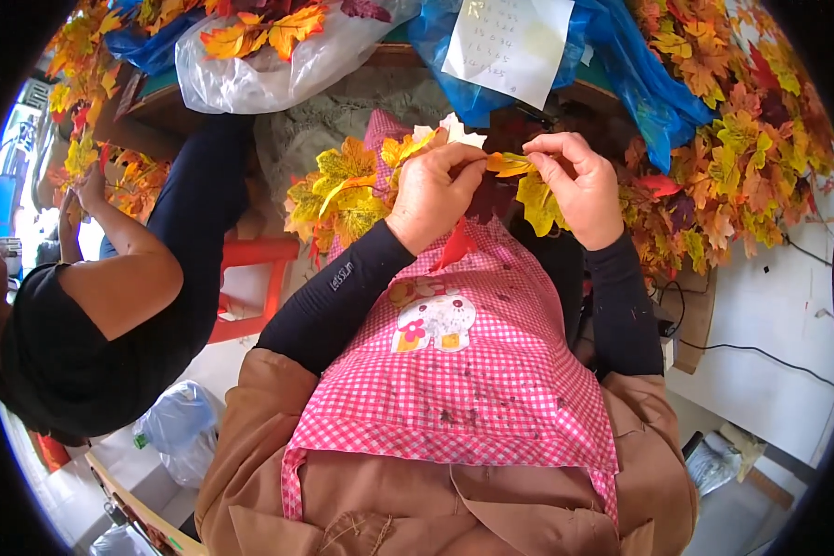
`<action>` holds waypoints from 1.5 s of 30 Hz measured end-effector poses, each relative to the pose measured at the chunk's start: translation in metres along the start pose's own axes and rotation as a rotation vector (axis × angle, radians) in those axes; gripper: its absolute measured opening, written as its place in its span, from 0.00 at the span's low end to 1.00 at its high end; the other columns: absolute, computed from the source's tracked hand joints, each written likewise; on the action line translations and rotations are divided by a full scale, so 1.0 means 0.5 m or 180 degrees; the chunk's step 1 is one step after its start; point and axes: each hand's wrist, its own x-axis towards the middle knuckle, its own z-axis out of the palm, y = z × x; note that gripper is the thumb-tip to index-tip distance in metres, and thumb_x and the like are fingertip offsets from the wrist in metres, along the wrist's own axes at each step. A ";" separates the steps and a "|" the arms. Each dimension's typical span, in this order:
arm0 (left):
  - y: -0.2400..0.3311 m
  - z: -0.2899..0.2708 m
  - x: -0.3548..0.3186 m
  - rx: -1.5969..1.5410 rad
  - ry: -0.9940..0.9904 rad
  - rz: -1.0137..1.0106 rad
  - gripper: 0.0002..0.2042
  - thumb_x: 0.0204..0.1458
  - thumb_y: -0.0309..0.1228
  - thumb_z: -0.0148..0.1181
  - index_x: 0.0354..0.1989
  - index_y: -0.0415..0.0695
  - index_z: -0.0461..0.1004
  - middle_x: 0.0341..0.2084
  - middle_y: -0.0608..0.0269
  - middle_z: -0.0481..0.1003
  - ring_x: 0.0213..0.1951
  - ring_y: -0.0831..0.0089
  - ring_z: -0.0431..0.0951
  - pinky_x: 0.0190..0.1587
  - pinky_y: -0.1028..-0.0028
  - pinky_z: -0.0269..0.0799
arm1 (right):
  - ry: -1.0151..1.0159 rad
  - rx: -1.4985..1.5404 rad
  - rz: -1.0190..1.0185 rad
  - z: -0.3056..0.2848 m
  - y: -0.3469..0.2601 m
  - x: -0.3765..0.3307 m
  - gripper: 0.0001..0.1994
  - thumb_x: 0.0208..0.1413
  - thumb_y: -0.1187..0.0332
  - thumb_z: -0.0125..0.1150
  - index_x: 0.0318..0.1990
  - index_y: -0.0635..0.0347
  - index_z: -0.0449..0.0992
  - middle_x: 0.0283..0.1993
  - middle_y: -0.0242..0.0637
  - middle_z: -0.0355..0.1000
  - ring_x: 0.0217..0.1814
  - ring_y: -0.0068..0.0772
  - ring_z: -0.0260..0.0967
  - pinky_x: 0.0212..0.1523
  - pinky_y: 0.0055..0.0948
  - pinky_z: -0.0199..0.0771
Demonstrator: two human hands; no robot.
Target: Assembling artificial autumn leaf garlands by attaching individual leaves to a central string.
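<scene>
Over my pink checked apron (491, 380), both hands are raised with a garland of artificial autumn leaves (350, 196) between them. My left hand (435, 196) is closed in a pinch on the garland, its yellow and orange leaves hanging to the left. A red leaf (454, 246) dangles below that hand, and a pale leaf (458, 132) shows behind it. My right hand (584, 190) pinches an orange-yellow leaf (508, 164) at its right end, near the left fingertips. Below the right fingers hangs a yellow-green leaf (539, 204). The fingertips hide the exact gripping points.
Ahead, a handwritten paper sheet (510, 46) lies on a blue plastic bag (621, 56), beside a clear plastic bag (250, 74) with leaves. Heaped leaf garlands (732, 139) fill the right. A co-worker (111, 287) sits at left, near a red stool (264, 278).
</scene>
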 end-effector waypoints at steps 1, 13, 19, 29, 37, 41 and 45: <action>-0.003 0.001 0.001 -0.0012 0.0045 0.0084 0.06 0.48 0.26 0.62 0.34 0.41 0.79 0.27 0.54 0.77 0.27 0.61 0.79 0.32 0.69 0.74 | 0.0159 -0.0665 -0.0514 0.001 -0.014 0.002 0.05 0.55 0.77 0.59 0.38 0.58 0.77 0.36 0.30 0.74 0.39 0.24 0.71 0.43 0.24 0.70; 0.000 -0.005 -0.008 0.0105 -0.0012 0.0360 0.05 0.49 0.25 0.60 0.33 0.40 0.78 0.26 0.61 0.77 0.28 0.70 0.76 0.31 0.73 0.72 | -0.0260 -0.1231 -0.0669 0.027 0.005 0.023 0.04 0.52 0.75 0.61 0.35 0.62 0.77 0.32 0.35 0.72 0.37 0.35 0.70 0.39 0.30 0.70; -0.018 -0.003 -0.009 -0.0758 -0.0330 -0.0352 0.04 0.54 0.23 0.58 0.36 0.36 0.77 0.28 0.70 0.77 0.31 0.86 0.72 0.34 0.82 0.70 | -0.0263 -0.0569 -0.0150 0.033 0.012 0.015 0.05 0.56 0.74 0.60 0.38 0.63 0.77 0.36 0.34 0.71 0.38 0.26 0.70 0.40 0.24 0.70; -0.012 0.001 -0.006 -0.0840 -0.0206 -0.0232 0.05 0.51 0.25 0.60 0.33 0.36 0.77 0.24 0.60 0.77 0.27 0.76 0.76 0.32 0.75 0.73 | -0.0297 -0.0570 -0.0155 0.025 0.019 0.017 0.05 0.56 0.74 0.60 0.38 0.63 0.77 0.35 0.33 0.71 0.39 0.25 0.70 0.41 0.22 0.70; -0.007 0.000 -0.002 -0.0587 -0.0187 -0.0050 0.05 0.49 0.26 0.61 0.31 0.36 0.77 0.24 0.57 0.77 0.27 0.72 0.78 0.32 0.73 0.73 | -0.0365 -0.0933 -0.0611 0.028 0.004 0.022 0.04 0.52 0.75 0.62 0.36 0.63 0.78 0.34 0.35 0.72 0.37 0.31 0.70 0.39 0.26 0.70; 0.002 -0.002 -0.001 -0.0411 -0.0195 0.0032 0.05 0.48 0.25 0.61 0.30 0.37 0.77 0.24 0.55 0.77 0.27 0.70 0.78 0.32 0.73 0.73 | -0.0304 -0.1132 -0.0718 0.015 0.001 0.028 0.04 0.51 0.75 0.62 0.35 0.63 0.78 0.33 0.36 0.73 0.38 0.34 0.70 0.39 0.28 0.71; 0.001 -0.002 0.000 -0.0464 -0.0238 -0.0089 0.04 0.48 0.25 0.61 0.30 0.37 0.77 0.24 0.56 0.77 0.26 0.69 0.78 0.32 0.73 0.73 | -0.0314 -0.1127 -0.0721 0.015 0.006 0.031 0.04 0.50 0.75 0.63 0.34 0.63 0.78 0.33 0.36 0.74 0.38 0.34 0.71 0.39 0.29 0.71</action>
